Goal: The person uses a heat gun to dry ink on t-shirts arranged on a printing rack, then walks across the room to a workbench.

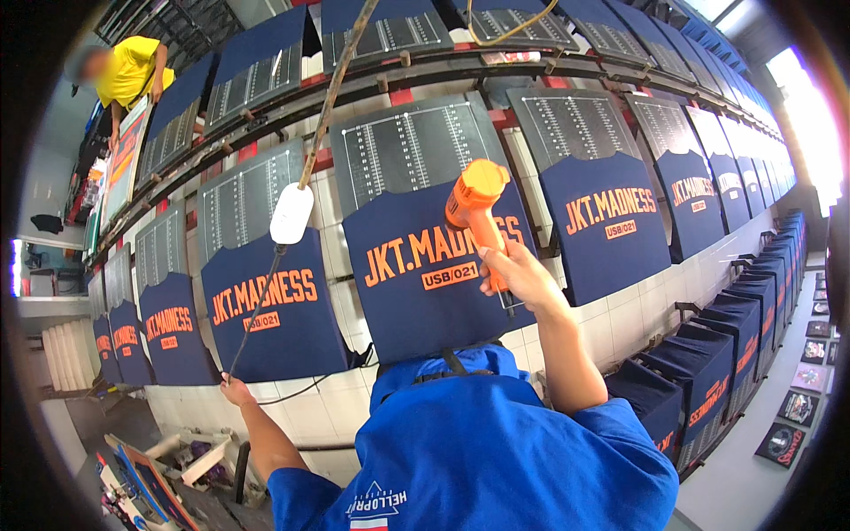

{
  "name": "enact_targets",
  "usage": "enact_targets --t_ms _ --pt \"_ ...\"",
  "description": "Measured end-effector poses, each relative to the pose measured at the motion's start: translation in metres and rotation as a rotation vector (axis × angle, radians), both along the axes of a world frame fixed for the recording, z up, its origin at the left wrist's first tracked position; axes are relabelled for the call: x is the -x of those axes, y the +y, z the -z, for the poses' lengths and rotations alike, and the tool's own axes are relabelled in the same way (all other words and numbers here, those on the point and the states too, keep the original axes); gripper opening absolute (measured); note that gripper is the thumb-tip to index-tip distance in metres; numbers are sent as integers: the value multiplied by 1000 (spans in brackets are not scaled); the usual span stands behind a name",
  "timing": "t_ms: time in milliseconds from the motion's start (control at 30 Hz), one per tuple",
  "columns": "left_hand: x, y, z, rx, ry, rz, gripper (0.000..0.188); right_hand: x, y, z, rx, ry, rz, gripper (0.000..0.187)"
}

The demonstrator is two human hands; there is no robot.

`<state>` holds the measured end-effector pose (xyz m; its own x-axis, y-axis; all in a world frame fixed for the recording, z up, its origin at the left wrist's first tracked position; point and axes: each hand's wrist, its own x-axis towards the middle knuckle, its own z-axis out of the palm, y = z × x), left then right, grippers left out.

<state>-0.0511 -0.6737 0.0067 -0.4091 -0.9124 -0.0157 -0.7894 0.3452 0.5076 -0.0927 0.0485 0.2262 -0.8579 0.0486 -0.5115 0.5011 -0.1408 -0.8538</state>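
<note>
My right hand (524, 281) is closed round the handle of an orange hair dryer (482, 181), whose round barrel is over a printed navy shirt (416, 314) straight ahead. A dark cord end shows below the handle. That shirt is stretched on a grey board with white marks (416, 146). Low on the left, my left hand (235, 390) is closed on a black cord (257, 314). The cord runs up to a white power socket box (292, 212), which hangs from a long brown cord or pole (332, 97) in front of another printed shirt (274, 296).
More navy shirts with orange print (606, 208) lie on boards in a long curving row. Behind runs a dark metal rail (381, 86) with a second row. Shirt-covered boards (699, 354) stand at the lower right. A person in yellow (133, 71) holds a framed screen (127, 159) far left.
</note>
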Motion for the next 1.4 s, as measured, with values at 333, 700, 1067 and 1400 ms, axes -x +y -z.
enact_targets --t_ms 333,700,1067,1400 --pt "41 46 17 84 -88 -276 53 11 -51 -5 -124 -21 51 30" --pt "46 63 -11 75 -119 -319 55 -28 -70 -18 -138 -104 -37 30" --pt "46 57 1 72 -131 -341 55 -24 -65 -8 -214 -84 1 32" --pt "48 63 -9 46 -155 -319 56 -5 -75 -9 -197 -45 -30 30"
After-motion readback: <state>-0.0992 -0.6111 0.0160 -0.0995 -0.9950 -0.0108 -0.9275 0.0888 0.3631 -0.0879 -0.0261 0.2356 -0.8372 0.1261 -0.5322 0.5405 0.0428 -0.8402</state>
